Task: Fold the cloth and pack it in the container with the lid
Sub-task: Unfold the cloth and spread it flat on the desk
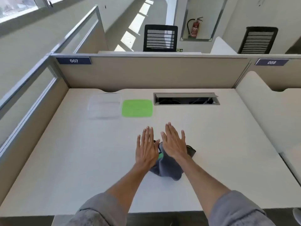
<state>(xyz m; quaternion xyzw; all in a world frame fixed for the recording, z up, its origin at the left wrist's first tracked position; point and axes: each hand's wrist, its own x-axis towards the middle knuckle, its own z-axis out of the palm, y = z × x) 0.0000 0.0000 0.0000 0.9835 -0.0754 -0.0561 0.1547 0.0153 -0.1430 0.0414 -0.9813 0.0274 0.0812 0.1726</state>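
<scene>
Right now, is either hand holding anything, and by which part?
Nothing is held. The left hand and right hand are both flat and open, fingers extended, over the crumpled grey cloth on the desk.

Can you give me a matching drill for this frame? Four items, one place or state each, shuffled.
Items:
1. cloth
2. lid
3. container
4. cable hatch

Descriptions:
A. clear, far left of the desk, uncovered
B. grey, crumpled, under both flat hands
C. open slot at the back of the desk, flap raised
D. green, flat on the desk between the clear box and the slot

Pairs: 1-B, 2-D, 3-A, 4-C

The left hand and right hand lie open, nothing held.
</scene>
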